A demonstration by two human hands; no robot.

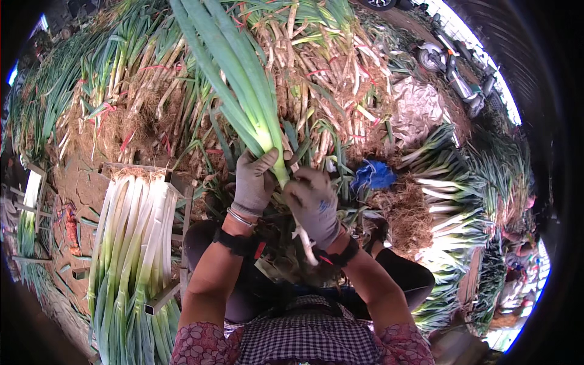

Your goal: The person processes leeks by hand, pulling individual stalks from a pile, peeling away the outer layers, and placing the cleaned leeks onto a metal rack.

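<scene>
A large green onion [254, 112] slants across the middle, its broad green leaves pointing up and away and its pale root end toward me. Around its stalk, just below where the leaves fan out, my gloved left hand [250, 187] is closed. My gloved right hand [315, 204] has its fingers curled against the lower stalk, beside the left hand. Below the right hand, the pale lower end [306, 245] sticks out toward my lap. To the left, white-stemmed green onions [131, 228] lie side by side in a metal rack [163, 298], roots at the far end.
Bundles of soil-covered green onions [304, 79] with red ties heap up ahead. A crumpled blue bag [372, 174] lies right of my hands. Further right are a mound of roots [404, 216] and a row of white-stemmed onions [447, 204]. A scooter [456, 76] stands at far right.
</scene>
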